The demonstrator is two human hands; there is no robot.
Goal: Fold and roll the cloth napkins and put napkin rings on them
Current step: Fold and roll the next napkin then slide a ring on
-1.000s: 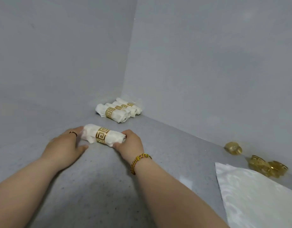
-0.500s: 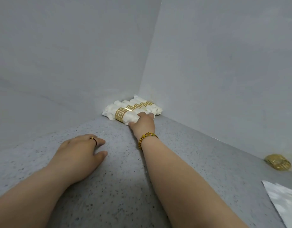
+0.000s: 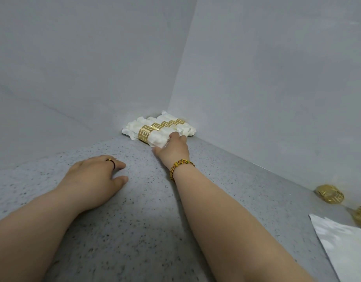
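Moved since a second ago: the ringed roll went from mid-counter, between both hands, to the corner row, and the left hand is off it now. Right hand [image 3: 172, 148] reaches to the centre of the frame, fingers curled over the right end of the nearest rolled napkin [image 3: 155, 137], thumb at its near side, gripping it. Beaded bracelet [image 3: 181, 164] on that wrist. Roll lies on the speckled grey countertop [image 3: 135, 231], with a gold Greek-key ring [image 3: 144, 133] around its middle. Four more ringed rolls [image 3: 187, 128] are packed side by side behind it, touching, tight into the corner where the two grey walls [image 3: 277, 78] meet. Left hand [image 3: 94, 178], centre left, rests palm-down on the counter, fingers loosely bent, holding nothing, with a thin ring [image 3: 112, 162] on one finger. Loose gold napkin rings [image 3: 330, 193] sit at the right edge by the wall. Flat white napkin [image 3: 342, 247] lies lower right, cut off by the frame.
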